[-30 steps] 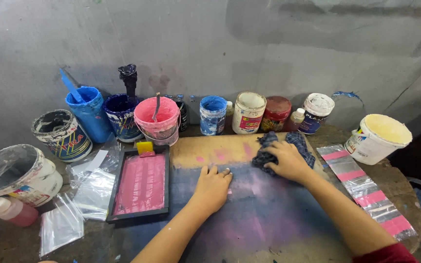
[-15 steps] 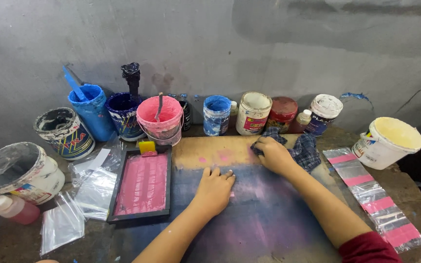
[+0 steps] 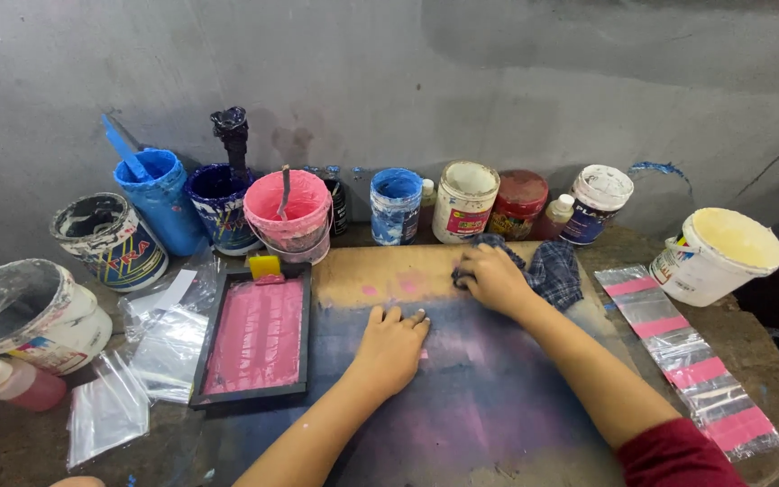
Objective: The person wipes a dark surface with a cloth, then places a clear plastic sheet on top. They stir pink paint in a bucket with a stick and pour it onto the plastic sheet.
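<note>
Right hand [image 3: 490, 278] on, seemingly gripping, rag [image 3: 547, 269]

Single head-worn view, looking forward and steeply down from above the person's own forearms onto the round, paint-stained wooden tabletop [image 3: 750, 361]. The camera sits close: both arms enter from the lower edge, and the near tabletop rim is cut off. It faces a grey plastered wall [image 3: 407, 81], which fills the upper third behind a row of paint-smeared pots.
</note>
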